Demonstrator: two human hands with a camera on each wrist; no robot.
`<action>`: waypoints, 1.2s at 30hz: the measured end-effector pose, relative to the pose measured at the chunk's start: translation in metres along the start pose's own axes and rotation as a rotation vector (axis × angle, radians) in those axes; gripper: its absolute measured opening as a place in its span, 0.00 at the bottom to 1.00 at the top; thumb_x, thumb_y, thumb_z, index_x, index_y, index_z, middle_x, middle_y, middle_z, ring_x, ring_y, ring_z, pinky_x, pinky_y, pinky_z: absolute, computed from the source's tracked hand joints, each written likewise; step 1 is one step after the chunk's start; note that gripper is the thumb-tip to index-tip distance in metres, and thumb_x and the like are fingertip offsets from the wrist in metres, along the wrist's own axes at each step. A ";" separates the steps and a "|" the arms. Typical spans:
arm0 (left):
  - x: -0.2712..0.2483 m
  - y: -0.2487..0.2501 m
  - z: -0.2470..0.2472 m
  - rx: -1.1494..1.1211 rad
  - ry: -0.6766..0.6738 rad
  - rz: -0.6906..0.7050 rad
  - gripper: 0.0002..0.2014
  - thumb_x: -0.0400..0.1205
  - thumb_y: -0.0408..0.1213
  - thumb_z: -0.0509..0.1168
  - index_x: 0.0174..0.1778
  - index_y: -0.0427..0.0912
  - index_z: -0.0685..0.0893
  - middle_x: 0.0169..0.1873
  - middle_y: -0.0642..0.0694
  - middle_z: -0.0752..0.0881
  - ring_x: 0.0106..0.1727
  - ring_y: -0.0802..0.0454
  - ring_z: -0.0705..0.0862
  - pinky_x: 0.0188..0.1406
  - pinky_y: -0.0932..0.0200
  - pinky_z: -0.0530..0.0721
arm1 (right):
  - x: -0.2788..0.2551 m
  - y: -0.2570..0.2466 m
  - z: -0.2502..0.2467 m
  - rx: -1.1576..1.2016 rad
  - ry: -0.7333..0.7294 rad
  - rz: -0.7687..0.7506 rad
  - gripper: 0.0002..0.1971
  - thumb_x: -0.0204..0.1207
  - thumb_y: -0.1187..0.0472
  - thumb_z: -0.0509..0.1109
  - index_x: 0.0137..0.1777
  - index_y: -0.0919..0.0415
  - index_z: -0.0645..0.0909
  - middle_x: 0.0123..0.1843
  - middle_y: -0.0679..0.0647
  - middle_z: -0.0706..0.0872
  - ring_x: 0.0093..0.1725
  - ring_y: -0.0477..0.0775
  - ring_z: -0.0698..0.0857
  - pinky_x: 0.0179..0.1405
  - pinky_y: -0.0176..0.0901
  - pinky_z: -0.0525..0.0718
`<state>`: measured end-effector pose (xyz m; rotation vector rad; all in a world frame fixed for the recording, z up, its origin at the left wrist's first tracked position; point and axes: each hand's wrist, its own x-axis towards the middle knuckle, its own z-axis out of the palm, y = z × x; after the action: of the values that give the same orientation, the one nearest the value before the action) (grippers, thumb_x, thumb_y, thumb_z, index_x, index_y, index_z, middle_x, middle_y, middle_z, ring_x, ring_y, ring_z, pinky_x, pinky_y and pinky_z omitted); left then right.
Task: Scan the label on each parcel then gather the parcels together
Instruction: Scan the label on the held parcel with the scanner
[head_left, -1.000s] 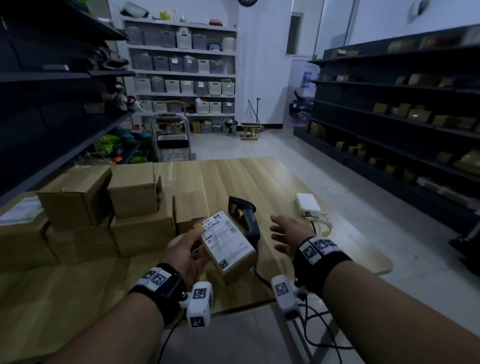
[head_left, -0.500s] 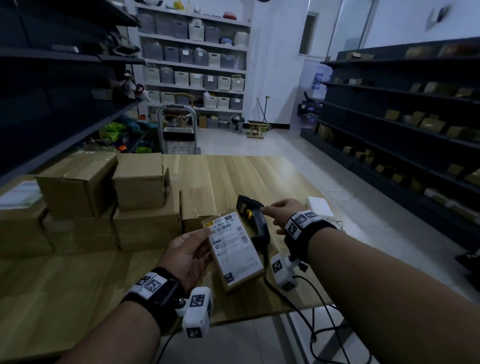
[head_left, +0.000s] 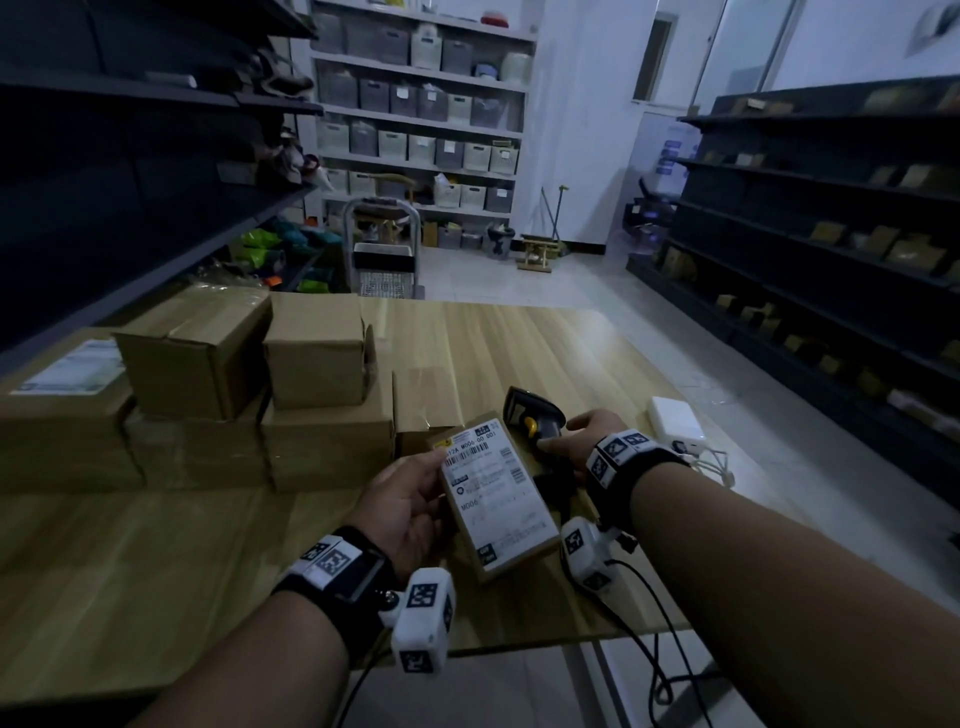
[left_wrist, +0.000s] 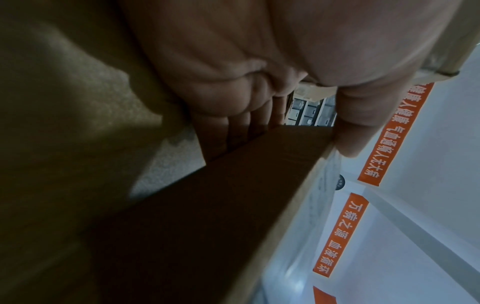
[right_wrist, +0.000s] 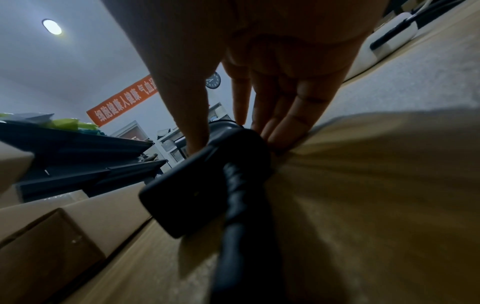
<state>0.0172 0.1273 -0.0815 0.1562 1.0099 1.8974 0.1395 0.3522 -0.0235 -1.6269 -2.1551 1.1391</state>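
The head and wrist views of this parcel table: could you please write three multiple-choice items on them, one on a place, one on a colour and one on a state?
1. Where does the barcode scanner lie?
A. On the table, right of the held parcel
B. On top of the box stack
C. On the floor

2. What colour is the scanner's trigger?
A. Red
B. Yellow
C. Blue

3. How is the labelled parcel held?
A. Flat on the table, untouched
B. Gripped by the left hand, label up
C. Pinned under the right hand

Answers:
1 A: in the head view the scanner rests on the wooden table beside the parcel.
2 B: a yellow patch shows on its black body.
3 B: the left hand grips its edge, thumb on the label, while the right hand closes on the scanner.
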 end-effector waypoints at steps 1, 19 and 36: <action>0.000 0.001 0.000 -0.007 -0.002 -0.009 0.30 0.86 0.43 0.73 0.82 0.31 0.80 0.66 0.28 0.93 0.64 0.30 0.94 0.45 0.40 0.96 | -0.001 -0.001 0.000 -0.009 -0.005 0.002 0.42 0.61 0.46 0.93 0.75 0.56 0.83 0.59 0.56 0.89 0.57 0.62 0.90 0.61 0.63 0.93; -0.007 0.006 -0.004 0.032 -0.131 -0.040 0.28 0.76 0.34 0.76 0.75 0.34 0.86 0.65 0.28 0.94 0.64 0.28 0.95 0.50 0.35 0.95 | -0.058 -0.019 -0.038 0.361 -0.062 -0.095 0.11 0.75 0.65 0.80 0.56 0.59 0.87 0.46 0.67 0.91 0.41 0.68 0.93 0.52 0.71 0.94; -0.005 0.006 -0.001 -0.029 -0.039 -0.023 0.18 0.90 0.32 0.71 0.77 0.31 0.85 0.63 0.28 0.94 0.57 0.32 0.97 0.41 0.38 0.98 | -0.133 -0.020 -0.063 0.293 -0.167 -0.083 0.10 0.81 0.62 0.78 0.60 0.63 0.88 0.39 0.63 0.90 0.38 0.64 0.83 0.40 0.57 0.85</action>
<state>0.0156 0.1213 -0.0763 0.1633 0.9532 1.8803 0.2105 0.2601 0.0691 -1.3469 -2.0097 1.5282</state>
